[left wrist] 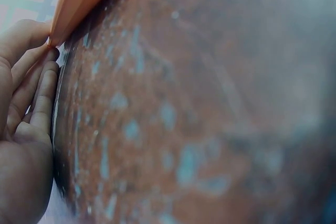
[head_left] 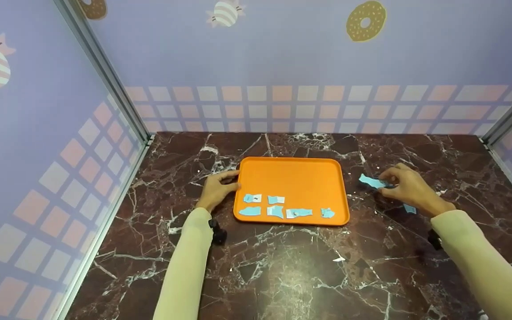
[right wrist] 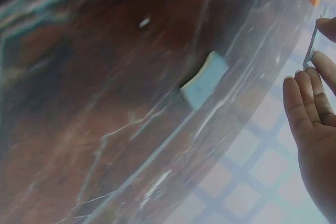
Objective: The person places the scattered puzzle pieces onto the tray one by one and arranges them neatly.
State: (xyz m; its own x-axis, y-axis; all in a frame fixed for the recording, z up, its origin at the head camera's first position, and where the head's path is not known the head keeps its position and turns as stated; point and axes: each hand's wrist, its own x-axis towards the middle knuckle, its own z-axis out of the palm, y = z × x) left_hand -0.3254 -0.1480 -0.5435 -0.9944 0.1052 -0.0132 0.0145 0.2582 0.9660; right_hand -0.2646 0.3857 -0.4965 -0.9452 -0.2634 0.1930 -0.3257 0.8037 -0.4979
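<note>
My left hand (head_left: 216, 190) holds the left rim of an orange tray (head_left: 294, 178), thumb above and fingers at the edge, as the left wrist view shows. Between thumb and fingertips, my right hand (head_left: 409, 187) pinches a torn strip of light blue paper (head_left: 370, 181), raised to the right of the tray. Another torn blue paper piece (head_left: 410, 209) lies on the table beneath the right wrist. On the tray's near half are several torn blue and white pieces, among them a left one (head_left: 250, 211), a long one (head_left: 302, 213) and one near the right corner (head_left: 327, 213).
The table (head_left: 282, 275) is dark red marble with white veins. A small white scrap (head_left: 339, 259) lies in front of the tray. Patterned panels (head_left: 256, 53) enclose the back and sides, joined by metal posts (head_left: 118, 80).
</note>
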